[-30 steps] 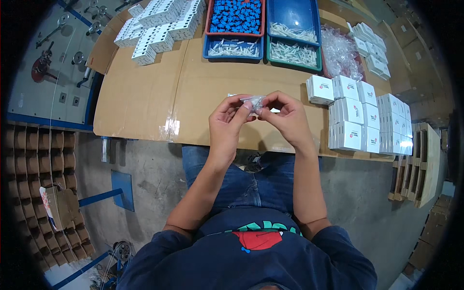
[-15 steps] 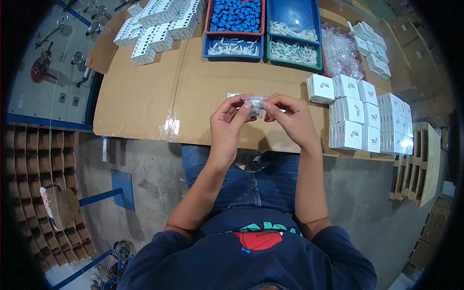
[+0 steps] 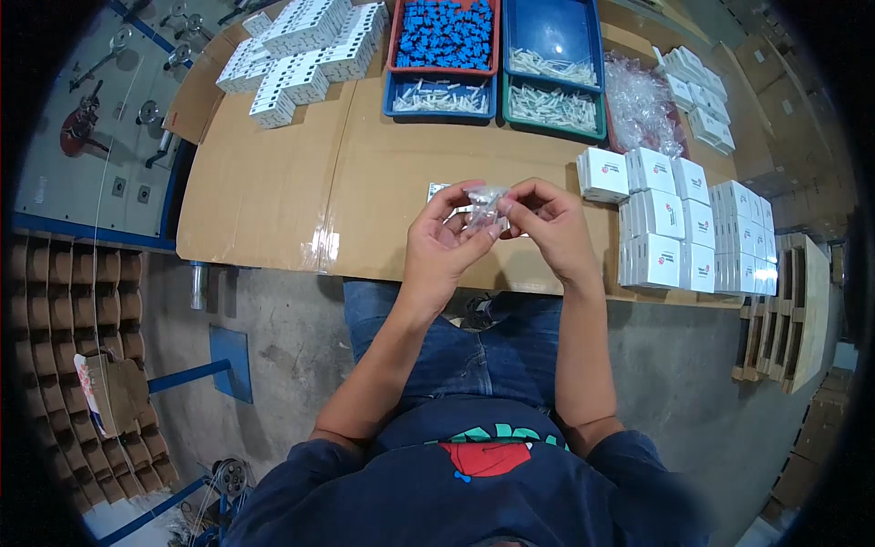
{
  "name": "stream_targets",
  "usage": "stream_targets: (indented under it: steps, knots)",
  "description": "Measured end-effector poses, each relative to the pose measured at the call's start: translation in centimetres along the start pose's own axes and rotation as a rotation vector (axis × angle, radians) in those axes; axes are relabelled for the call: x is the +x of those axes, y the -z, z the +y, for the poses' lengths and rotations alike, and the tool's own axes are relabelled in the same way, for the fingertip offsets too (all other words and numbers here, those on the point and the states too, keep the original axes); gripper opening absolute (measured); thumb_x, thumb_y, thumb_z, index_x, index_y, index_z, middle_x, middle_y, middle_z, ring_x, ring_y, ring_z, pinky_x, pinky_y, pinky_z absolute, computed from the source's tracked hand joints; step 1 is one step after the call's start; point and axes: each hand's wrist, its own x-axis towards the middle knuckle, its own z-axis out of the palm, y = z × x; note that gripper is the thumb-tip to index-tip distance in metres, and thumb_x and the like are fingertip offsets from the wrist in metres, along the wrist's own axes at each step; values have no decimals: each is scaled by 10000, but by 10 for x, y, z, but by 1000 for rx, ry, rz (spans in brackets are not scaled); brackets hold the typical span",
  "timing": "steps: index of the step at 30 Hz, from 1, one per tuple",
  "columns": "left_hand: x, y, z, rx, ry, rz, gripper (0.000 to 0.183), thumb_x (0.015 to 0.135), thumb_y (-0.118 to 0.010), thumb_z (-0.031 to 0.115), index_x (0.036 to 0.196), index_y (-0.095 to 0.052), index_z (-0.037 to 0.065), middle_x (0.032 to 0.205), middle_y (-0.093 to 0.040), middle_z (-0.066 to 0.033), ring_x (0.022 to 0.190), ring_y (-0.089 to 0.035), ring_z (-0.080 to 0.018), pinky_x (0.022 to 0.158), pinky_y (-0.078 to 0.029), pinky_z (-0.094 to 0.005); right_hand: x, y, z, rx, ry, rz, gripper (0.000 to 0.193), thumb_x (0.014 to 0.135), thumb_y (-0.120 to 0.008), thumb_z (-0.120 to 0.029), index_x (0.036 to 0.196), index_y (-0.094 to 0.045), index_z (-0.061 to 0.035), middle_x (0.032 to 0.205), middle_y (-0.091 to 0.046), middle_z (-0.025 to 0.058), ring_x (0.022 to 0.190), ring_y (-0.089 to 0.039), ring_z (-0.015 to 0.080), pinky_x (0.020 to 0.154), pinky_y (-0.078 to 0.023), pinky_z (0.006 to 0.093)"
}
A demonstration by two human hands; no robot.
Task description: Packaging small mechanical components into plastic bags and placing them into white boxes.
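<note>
A small clear plastic bag is held up between my two hands, above the near part of the cardboard-covered table. What lies inside it is too small to make out. My right hand pinches the bag's right side between thumb and fingers. On the left, the bag rests against the curled fingers of my left hand, whose thumb presses near its lower edge. Behind my hands a small white box lies on the table, mostly covered by them.
Far ahead stand a red tray of blue parts, a blue tray and a green tray of white pieces. Clear bags fill a bin at the right. White boxes are stacked at right and far left.
The left thumb has slid down and right along the bag, and the left palm has opened out more. The bag now stands up more. My right hand keeps its pinch.
</note>
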Motion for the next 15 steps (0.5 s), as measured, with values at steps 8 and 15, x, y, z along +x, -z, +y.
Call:
stream_targets:
  steps: [8,15]
  knots:
    - [4,-1,1,61,-16,49,551,876,-670,-107,1391,-498,-8,1237,-562,-107,1086,-611,-139,942,-525,-266,-2,-4,-9,16,36,11,241,939,-714,-73,1163,-683,8,953,-683,35,818,-636,76,682,-558,243]
    - [3,-4,-1,94,-59,60,576,870,-633,-121,1410,-475,3,1233,-550,-102,1068,-605,-135,920,-518,-255,-1,-3,-6,-97,34,-43,250,954,-705,-97,1189,-708,-14,1022,-693,28,876,-638,83,688,-568,248]
